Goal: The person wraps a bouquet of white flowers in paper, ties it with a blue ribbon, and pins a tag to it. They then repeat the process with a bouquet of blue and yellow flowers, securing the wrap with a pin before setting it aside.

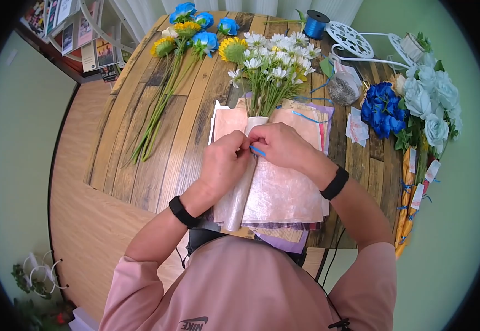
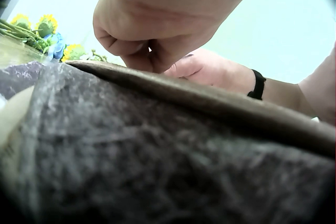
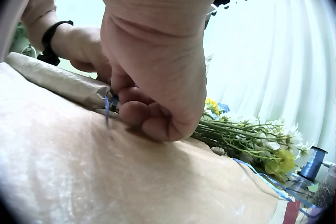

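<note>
White daisies lie with their green stems running into a rolled tube of pale wrapping paper. My left hand is at the tube's left side, fingers curled and pinched together at the tie point. Opposite it, my right hand pinches a thin blue ribbon around the tube. The two hands' fingertips nearly meet there. In the right wrist view a loose end of ribbon hangs beside the curled fingers. What lies between the left fingertips is mostly hidden.
Under the tube is a stack of pinkish paper sheets. Blue and yellow flowers with long stems lie at upper left. A blue ribbon spool stands at the back, near a white metal stand. Wrapped bouquets line the right edge.
</note>
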A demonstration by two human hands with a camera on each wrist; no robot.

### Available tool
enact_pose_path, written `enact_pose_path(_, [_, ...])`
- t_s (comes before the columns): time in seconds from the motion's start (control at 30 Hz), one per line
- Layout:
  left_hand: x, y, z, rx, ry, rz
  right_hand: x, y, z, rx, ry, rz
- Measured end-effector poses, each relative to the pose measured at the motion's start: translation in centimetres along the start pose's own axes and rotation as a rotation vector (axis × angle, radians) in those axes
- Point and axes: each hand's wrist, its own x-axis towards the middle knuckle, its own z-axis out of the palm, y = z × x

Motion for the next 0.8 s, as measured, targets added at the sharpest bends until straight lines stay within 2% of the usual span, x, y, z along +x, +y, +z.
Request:
enact_pose_path(0.07, [0.4,0.1,-0.3,0.004,-0.001,-0.078,0.0,0.1,0.1,-0.035,-0.011,0.000])
enact_pose_path(0.2, [1.0,-0.2,-0.1,0.018,-0.012,-0.094,0.0,0.8,0.5,-0.041,0.014,-0.030])
enact_pose_path(0.27, [1.2,-0.8,-0.1,0.178,-0.050,0.098,0.0,1.0,0.4,0.056,-0.033,-0.010])
enact_pose_path(0.4, [1.3,-0.6,0.0,0.249,-0.117,0.024,0.2,1.7,0.3,0.150,-0.057,-0.011])
enact_pose_path(0.5, [1.1,-0.9,0.7,0.240,-0.082,0.003,0.4,2.3,0.3,0.221,-0.082,-0.001])
enact_pose_path(0.6, [1.0,-0.9,0.9,0.214,-0.039,0.010,0.4,2.3,0.5,0.348,-0.059,0.100])
enact_pose_path(0.67, [1.0,-0.7,0.7,0.169,-0.029,0.000,0.5,2.5,0.7,0.486,-0.095,0.133])
enact_pose_path(0.8, [1.0,-0.8,0.6,0.192,-0.051,0.014,1.3,3.0,0.4,0.579,-0.197,0.122])
